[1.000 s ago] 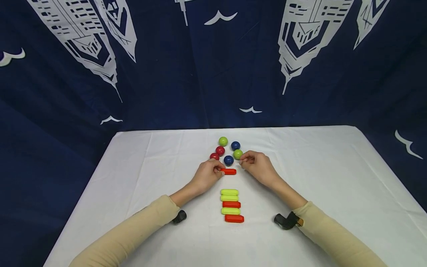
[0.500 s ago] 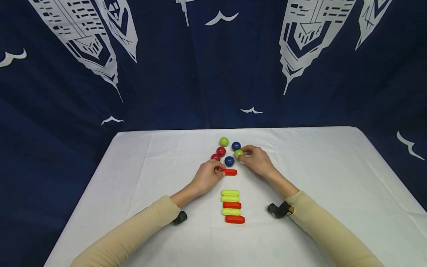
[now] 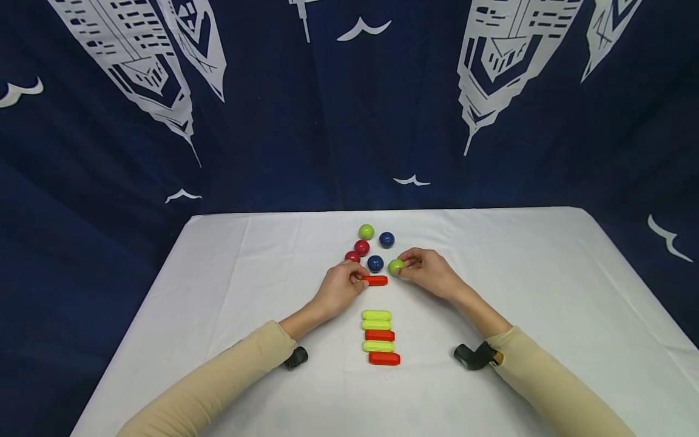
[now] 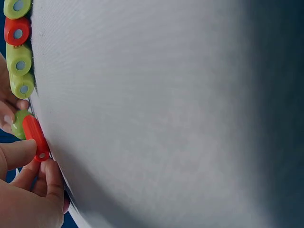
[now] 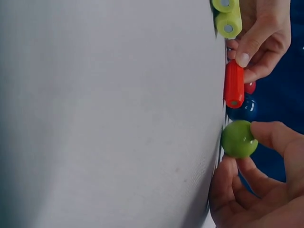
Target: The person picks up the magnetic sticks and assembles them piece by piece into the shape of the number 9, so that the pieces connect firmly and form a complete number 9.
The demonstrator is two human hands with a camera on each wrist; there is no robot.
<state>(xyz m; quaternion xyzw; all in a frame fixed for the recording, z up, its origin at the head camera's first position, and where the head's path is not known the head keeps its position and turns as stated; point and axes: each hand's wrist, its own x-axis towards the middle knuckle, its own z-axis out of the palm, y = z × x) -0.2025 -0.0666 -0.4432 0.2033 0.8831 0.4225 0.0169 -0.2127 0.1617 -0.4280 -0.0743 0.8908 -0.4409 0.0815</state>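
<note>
Glossy green plastic, the ball (image 3: pixel 395 266) looks light, hard and apt to roll; the right hand (image 3: pixel 431 273) pinches it between thumb and fingertips just off the right end of the red rod (image 3: pixel 375 280), which the left hand (image 3: pixel 340 289) grips at its left end; the rod seems stiff and smooth, best held at its ends; both sit on the white cloth surface (image 3: pixel 218 291), near the other balls (image 3: pixel 375 263) and the row of rods (image 3: pixel 378 335)
</note>
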